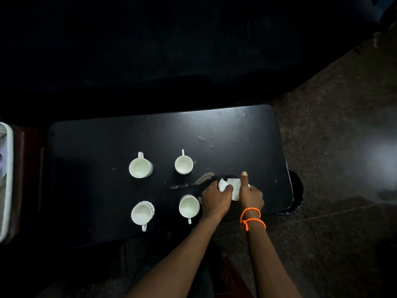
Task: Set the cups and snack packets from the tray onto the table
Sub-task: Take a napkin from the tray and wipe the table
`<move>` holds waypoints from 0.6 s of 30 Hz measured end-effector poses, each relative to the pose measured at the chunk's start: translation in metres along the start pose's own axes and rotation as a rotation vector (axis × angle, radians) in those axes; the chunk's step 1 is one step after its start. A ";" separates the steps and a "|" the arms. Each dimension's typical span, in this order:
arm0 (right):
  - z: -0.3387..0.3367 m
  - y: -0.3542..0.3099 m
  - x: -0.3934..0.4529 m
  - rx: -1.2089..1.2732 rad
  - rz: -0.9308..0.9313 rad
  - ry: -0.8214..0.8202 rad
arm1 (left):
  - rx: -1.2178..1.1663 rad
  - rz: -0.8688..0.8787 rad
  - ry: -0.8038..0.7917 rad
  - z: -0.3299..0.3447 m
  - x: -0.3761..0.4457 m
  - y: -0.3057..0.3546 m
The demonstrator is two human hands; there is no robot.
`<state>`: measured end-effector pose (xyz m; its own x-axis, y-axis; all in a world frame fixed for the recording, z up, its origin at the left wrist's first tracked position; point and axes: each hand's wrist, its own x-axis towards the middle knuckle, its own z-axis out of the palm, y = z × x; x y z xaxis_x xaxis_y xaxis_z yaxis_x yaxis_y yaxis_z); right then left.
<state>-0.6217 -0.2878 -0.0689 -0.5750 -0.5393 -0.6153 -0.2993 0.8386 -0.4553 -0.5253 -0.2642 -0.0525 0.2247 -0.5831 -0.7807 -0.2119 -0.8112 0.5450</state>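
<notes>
item: black bench (107,143), low, dark top with pale smears and crumbs near the middle.
item: four white cups, set as a two-by-two square, presumably as four places. far-left cup (140,167) and far-right cup (183,164) have handles pointing away; near-left cup (142,213) and near-right cup (189,206) have handles pointing toward the person. all upright, apparently empty, well apart.
item: white snack packet (235,188), on the bench right of the cups, held between both hands, likely being laid down or straightened.
item: left hand (216,197), arm reaching forward, fingers curled on the packet's crumpled left end.
item: right hand (250,193), orange bead bracelet (251,218) at the wrist, one finger straight along the packet, the rest curled at its near edge.
item: white tray (8,179), on a separate surface at the far left edge, contents unclear.
</notes>
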 end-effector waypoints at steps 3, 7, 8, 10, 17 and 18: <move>0.001 -0.003 -0.001 -0.038 -0.021 0.014 | -0.018 0.007 -0.001 -0.001 0.000 -0.001; 0.003 -0.011 -0.007 -0.171 -0.195 0.193 | -0.024 0.086 0.039 -0.008 0.006 -0.001; 0.004 -0.015 -0.009 -0.212 -0.270 0.236 | -0.027 0.111 0.051 -0.011 0.007 -0.001; 0.009 -0.026 -0.012 -0.287 -0.412 0.272 | -0.036 0.146 0.090 -0.021 0.011 0.001; 0.050 -0.084 -0.031 -0.378 -0.756 0.147 | -0.070 0.257 0.237 -0.078 0.036 0.003; 0.060 -0.093 -0.036 -0.390 -0.798 0.124 | -0.064 0.267 0.259 -0.090 0.040 0.002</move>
<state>-0.5281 -0.3508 -0.0431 -0.1560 -0.9798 -0.1253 -0.8698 0.1964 -0.4526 -0.4311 -0.2924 -0.0551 0.4044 -0.7595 -0.5095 -0.2379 -0.6253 0.7432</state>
